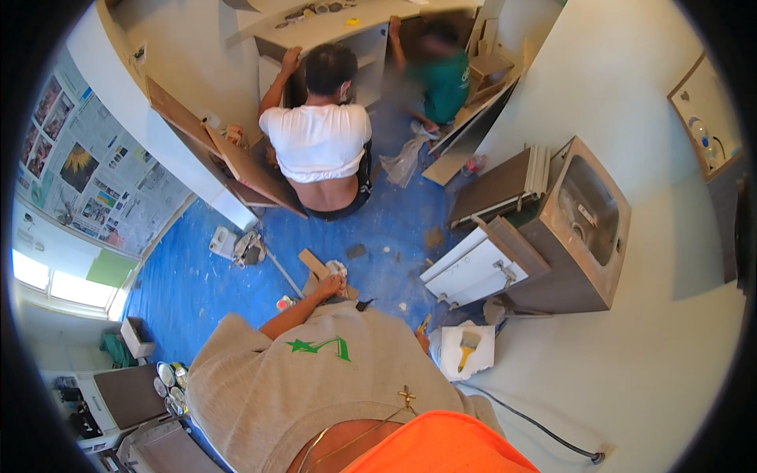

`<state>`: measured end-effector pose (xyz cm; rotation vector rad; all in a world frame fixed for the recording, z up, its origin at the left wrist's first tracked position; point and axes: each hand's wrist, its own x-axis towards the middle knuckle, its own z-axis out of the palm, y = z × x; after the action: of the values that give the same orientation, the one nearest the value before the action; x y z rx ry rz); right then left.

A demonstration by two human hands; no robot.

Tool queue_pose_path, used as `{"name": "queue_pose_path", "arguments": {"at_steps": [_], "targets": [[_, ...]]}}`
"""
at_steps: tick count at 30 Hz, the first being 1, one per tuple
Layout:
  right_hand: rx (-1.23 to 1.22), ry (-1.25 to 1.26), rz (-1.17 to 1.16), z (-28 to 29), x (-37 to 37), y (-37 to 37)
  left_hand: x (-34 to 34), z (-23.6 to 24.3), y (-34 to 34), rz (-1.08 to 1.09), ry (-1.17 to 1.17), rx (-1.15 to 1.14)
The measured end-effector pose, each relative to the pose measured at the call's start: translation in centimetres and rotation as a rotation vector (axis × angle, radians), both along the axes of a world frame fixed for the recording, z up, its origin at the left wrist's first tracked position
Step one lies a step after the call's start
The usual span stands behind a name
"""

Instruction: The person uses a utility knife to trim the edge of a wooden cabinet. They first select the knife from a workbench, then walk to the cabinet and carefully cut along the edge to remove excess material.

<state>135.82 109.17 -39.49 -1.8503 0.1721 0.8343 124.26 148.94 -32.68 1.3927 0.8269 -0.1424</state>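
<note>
My left hand (335, 285) reaches forward past my grey shirt, its fingers curled. Just beyond it lies a whitish rumpled thing (337, 267), too small to name. Next to it is a narrow strip of wood (315, 266). What the fingers hold, if anything, cannot be made out. Only a sliver of my right hand (423, 340) shows at the side of my shirt, its fingers hidden. By it is a small yellow and dark tool (424, 324). To the right, a yellow-handled paintbrush (467, 351) lies on a white box-like surface (486, 347).
One person in a white shirt (319, 142) crouches ahead, another in green (447, 83) beside a cabinet (363, 43). Blue sheeting (378, 236) covers the floor. A cabinet with a metal sink (590, 209) and loose panels stand right; boards (236, 162) lean left; a hose (544, 430) lies right.
</note>
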Motion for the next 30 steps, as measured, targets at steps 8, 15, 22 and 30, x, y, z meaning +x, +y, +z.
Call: {"name": "queue_pose_path", "arguments": {"at_steps": [8,15,22,30], "targets": [[-0.051,-0.029,0.018,1.2,0.7,0.4,-6.9,-5.5,2.7,0.036,-0.041,0.395],[0.073,0.179,-0.258,2.1,0.3,0.0,-24.6,-6.4,-0.1,0.192,0.34,0.421],[-0.087,0.077,-0.038,-5.5,-0.4,-4.1,-29.4,-3.3,-4.1,0.459,0.445,0.059],[0.091,0.162,-0.044,-5.8,3.3,-3.8,-30.2,-3.2,-6.6,0.527,0.396,-0.032]]}}
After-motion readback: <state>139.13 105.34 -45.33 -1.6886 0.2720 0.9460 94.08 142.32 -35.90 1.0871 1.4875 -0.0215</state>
